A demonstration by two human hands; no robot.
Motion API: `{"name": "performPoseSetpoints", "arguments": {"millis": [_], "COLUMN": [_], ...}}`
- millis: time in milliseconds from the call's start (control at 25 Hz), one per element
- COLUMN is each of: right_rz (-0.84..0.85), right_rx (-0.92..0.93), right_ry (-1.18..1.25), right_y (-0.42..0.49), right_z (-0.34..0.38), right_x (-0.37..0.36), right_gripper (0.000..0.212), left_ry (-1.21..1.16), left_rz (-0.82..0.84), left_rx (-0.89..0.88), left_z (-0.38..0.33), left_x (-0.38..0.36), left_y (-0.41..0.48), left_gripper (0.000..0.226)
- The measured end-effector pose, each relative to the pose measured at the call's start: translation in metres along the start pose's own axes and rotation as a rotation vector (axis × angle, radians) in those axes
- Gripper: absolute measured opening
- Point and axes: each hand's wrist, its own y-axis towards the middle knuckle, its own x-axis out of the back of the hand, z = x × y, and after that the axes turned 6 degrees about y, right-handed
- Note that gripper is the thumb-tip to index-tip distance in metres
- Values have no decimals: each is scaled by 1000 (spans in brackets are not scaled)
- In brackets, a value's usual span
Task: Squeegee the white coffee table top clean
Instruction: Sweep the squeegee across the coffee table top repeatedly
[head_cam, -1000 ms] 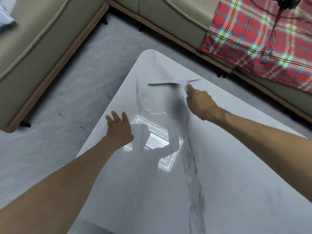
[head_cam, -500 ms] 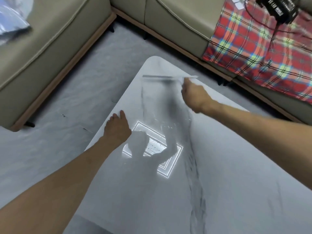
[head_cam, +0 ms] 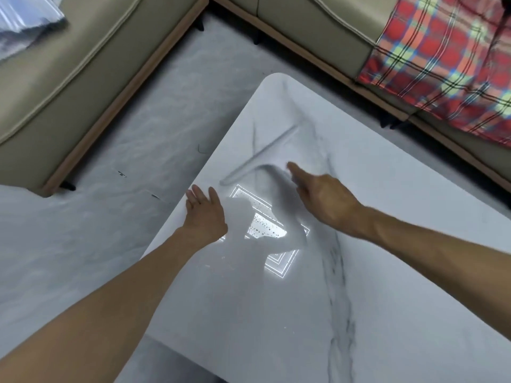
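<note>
The white marble-look coffee table [head_cam: 392,222] fills the lower right of the head view. A pale squeegee [head_cam: 260,156], blurred by motion, lies diagonally on the top a little short of the far corner. My right hand [head_cam: 323,200] grips its handle from the near right side. My left hand [head_cam: 204,210] rests flat on the table's left edge with the fingers straight. Small water droplets [head_cam: 262,226] show in the bright reflection of a ceiling light between my hands.
A beige sofa [head_cam: 72,78] runs along the left and another section [head_cam: 307,31] along the back. A red plaid blanket [head_cam: 448,53] covers the right seat. A plastic bag [head_cam: 25,20] lies top left. Grey floor [head_cam: 132,139] surrounds the table.
The squeegee has come back from the far corner toward me and swung from level to diagonal. My right hand moved nearer with it. My left hand stayed on the edge.
</note>
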Motion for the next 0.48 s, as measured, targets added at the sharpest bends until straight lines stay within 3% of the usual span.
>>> {"name": "performPoseSetpoints", "arguments": {"millis": [120,200,320,480], "right_rz": [173,186,-6,-200], "right_rx": [-71,-71,-22,-254], "right_ry": [-117,-146,-63,138], "right_y": [-62,-68,-18,76], "right_z": [-19,-23,-16,-2], "right_x": [14,33,59,68], "right_gripper": [53,53,43,24], "left_ry": [-38,-44,-5,44], "left_rz": [55,64,20,-39], "left_rx": [7,14,2,-5], "left_z": [-2,-5,-4,0], "left_x": [14,17,11,1], "left_y": [2,2,1,1], "left_gripper": [80,79,80,82]}}
